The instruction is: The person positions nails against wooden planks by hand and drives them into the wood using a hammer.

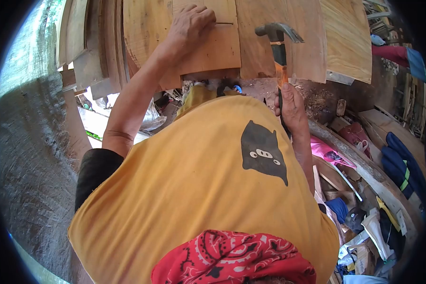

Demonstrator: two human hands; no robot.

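On the far side of the wooden boards, my left hand point(191, 26) is closed, its fingers curled and partly hidden. A thin dark nail point(224, 23) sticks out from its right side, its near end at my fingers. My right hand point(292, 106) is wrapped around the handle of a claw hammer point(280, 59), orange and black, with a dark metal head. The hammer's head is raised over the boards to the right of the nail. Beneath both lies a pale plywood board point(227, 45) with visible grain.
More boards point(305, 47) adjoin on the right, and planks point(94, 61) stand to the left. A long log point(364, 163) runs along the right side, beside scattered clothes, bags and scraps point(364, 236). A grey tarp-like sheet point(33, 165) hangs at the left.
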